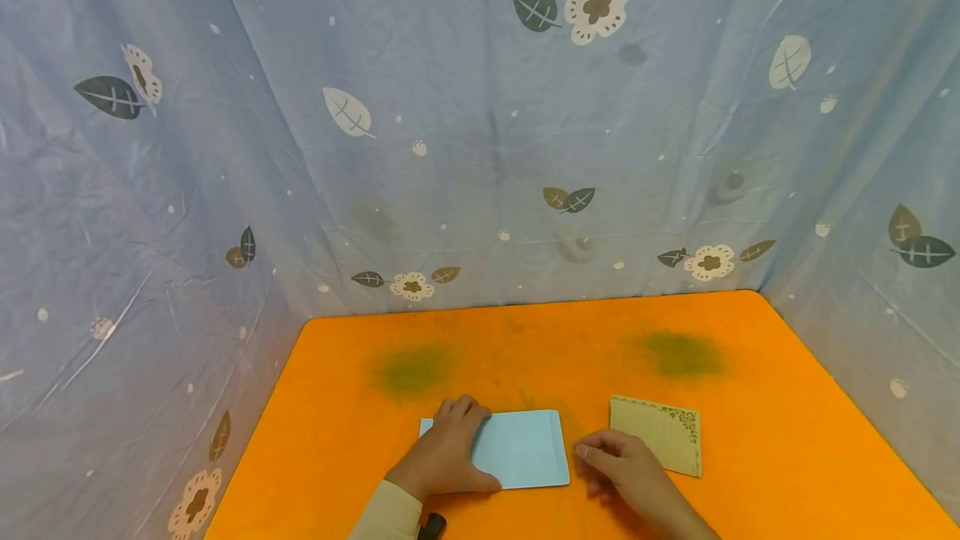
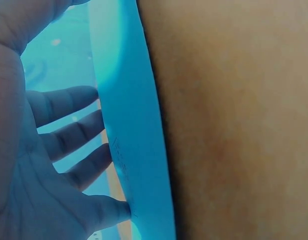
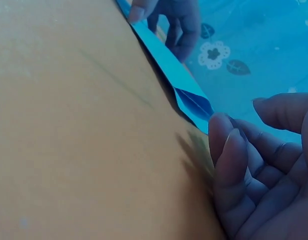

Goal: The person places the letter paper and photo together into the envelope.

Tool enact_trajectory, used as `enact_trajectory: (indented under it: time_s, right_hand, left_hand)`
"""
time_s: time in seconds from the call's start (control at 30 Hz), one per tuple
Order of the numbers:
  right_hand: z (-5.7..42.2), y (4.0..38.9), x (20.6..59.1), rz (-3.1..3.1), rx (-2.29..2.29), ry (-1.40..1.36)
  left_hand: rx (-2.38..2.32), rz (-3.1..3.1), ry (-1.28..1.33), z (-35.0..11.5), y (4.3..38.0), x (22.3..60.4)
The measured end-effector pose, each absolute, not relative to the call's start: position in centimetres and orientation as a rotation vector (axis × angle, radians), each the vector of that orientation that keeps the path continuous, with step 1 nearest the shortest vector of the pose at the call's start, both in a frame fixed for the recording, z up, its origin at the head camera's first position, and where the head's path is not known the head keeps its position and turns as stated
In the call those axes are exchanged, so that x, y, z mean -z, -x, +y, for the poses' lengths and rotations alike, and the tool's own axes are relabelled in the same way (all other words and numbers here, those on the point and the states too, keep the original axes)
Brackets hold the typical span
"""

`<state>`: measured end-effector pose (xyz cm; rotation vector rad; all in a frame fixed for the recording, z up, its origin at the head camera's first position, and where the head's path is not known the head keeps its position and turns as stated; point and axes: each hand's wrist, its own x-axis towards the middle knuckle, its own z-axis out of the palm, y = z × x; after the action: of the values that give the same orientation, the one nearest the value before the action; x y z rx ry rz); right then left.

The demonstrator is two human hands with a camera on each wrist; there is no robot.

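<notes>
Your orange tbl (image 1: 525,357) has rounded far corners + two greenish patches toward the back: L patch (image 1: 412,369), R patch (image 1: 684,354). Nr. you, approx. centre, you've a lt. blue envelope (image 1: 522,448), long side running L–R, R end gaping slightly. Right of it, well clear, your beige card (image 1: 663,436) lies slightly askew, w/ dk. decorative trim.

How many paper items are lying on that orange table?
2: a light-blue envelope in the left hand's grip, and a beige patterned sheet just beyond the right hand. Anything underneath either one would be hidden.
</notes>
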<state>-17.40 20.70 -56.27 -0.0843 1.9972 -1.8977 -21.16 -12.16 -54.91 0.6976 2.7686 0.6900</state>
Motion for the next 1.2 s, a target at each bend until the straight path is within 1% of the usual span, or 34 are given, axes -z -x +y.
enact_trajectory:
  time_s: [0.27,0.47,0.9,1.2]
  right_hand:
    - [22.0,17.6,56.2,2.054,1.942,0.057]
    - [22.8,17.8,56.3,2.101,1.988,-0.074]
    - [25.1,17.5,55.9,2.111,1.985,-0.186]
    - [26.1,17.6,55.8,2.170,1.944,-0.321]
  left_hand:
    - [-0.702,2.770,-0.703,-12.2,21.2,55.1]
    - [-0.706,2.766,-0.703,-12.3,21.3,55.3]
    - [-0.710,2.769,-0.709,-12.3,21.2,55.4]
    - [-0.695,2.771,-0.705,-12.3,21.2,55.3]
